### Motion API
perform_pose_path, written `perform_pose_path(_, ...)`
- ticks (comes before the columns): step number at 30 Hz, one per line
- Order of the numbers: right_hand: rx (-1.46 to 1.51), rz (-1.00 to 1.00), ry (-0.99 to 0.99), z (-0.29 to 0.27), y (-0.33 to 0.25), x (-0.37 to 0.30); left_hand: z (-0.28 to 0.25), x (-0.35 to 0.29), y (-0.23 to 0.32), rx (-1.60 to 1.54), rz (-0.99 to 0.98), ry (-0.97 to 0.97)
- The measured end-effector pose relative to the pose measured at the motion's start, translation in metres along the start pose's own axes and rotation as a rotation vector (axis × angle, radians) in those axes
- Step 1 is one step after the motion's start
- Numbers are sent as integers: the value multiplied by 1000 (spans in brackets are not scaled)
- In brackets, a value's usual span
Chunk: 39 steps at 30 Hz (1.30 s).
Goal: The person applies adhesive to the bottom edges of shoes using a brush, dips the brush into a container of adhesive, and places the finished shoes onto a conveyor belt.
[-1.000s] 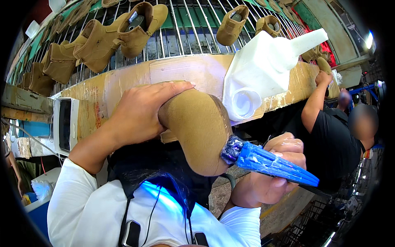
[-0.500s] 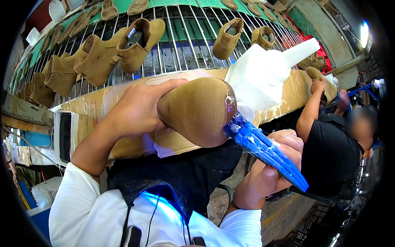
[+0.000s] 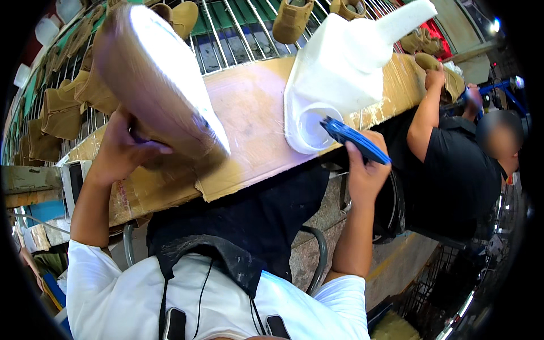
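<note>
My left hand [image 3: 124, 144] grips a brown suede boot [image 3: 133, 85] from below, its fingers wrapped around it and partly hidden. The boot is tilted and blurred by motion, with a glaring white underside facing right. In my right hand [image 3: 365, 173] is a blue-handled brush [image 3: 360, 141], pinched between fingers and thumb. Its dark tip sits at the mouth of a small white cup [image 3: 313, 129]; whether it touches the inside I cannot tell. Behind the cup rises a white plastic jug-like container [image 3: 334, 62] with a long spout.
Taped cardboard [image 3: 249, 107] covers the bench's near edge. Beyond it, a metal-bar rack [image 3: 238, 28] carries several brown boots [image 3: 59, 110]. At the right sits a co-worker in a black shirt [image 3: 453, 175], holding a brown shoe [image 3: 451, 84].
The boot has moved up and left and turned, so its white underside shows. My right hand has drawn the brush off the boot and up to the cup.
</note>
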State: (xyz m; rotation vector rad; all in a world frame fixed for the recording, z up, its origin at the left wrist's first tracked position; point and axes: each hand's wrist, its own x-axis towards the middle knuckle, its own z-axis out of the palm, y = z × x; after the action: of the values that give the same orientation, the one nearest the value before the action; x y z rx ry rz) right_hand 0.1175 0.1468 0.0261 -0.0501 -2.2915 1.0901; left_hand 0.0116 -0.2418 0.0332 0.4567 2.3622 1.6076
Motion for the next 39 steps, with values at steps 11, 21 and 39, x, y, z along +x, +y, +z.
perform_pose_path(11,63,182,-11,14,-3,-20,37,-30,2,-364,-168,-409)
perform_pose_path(21,1046,485,23,55,-64,5,49,-34,9,-117,15,-578)
perform_pose_path(39,669,113,100,37,-100,-35,49,-30,17,-295,1,-504)
